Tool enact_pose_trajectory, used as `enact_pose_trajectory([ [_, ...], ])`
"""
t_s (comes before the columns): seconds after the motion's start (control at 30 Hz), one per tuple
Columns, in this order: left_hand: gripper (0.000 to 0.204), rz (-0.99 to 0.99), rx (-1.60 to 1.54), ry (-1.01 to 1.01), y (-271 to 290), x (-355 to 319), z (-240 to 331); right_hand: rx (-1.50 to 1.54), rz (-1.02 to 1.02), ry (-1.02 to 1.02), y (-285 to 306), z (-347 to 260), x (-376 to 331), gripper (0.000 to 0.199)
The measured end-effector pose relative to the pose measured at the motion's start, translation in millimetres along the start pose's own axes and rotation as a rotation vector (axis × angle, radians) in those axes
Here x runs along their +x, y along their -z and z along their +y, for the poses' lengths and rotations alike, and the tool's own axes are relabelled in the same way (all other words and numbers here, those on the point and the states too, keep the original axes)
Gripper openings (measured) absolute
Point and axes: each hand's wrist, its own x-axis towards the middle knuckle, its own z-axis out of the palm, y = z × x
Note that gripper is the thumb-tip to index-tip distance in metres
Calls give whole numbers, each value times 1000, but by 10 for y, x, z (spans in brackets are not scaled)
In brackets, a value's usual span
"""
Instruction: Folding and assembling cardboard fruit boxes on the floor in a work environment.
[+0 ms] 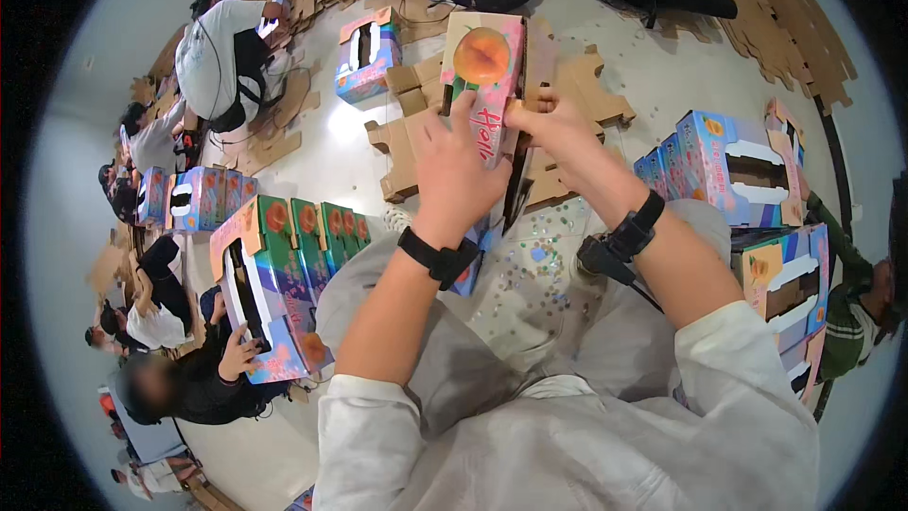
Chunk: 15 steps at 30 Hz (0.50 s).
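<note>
Between my knees a tall cardboard box (pixel 484 57) with a peach picture and pink and green print tilts away from me. My left hand (pixel 459 170) lies across its printed face, index finger pointing up along the panel and thumb near its right edge. With thumb and fingers, my right hand (pixel 563 132) pinches the right edge, where a flap seems to stand beside a dark gap. The fingertips of that hand are partly hidden. Flat brown die-cut cardboard pieces (pixel 598 90) lie under and around the box. Each wrist wears a black strap.
Rows of finished-looking boxes stand at left (pixel 274 284) and right (pixel 738 166); one box (pixel 369 55) stands ahead. Small shiny discs (pixel 544 274) litter the floor between my feet. A person in black (pixel 203 374) touches the left row; another in green (pixel 856 303) is at right.
</note>
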Motion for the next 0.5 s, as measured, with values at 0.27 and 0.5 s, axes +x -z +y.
enact_pose_trajectory([
  [0.27,83,-12,74,73,75,-68,32,-1095,178,930,94,-60,49,45],
  [0.5,77,-89,99,78,12,-133,-7,-1243,98,733,188,-8,8,29],
])
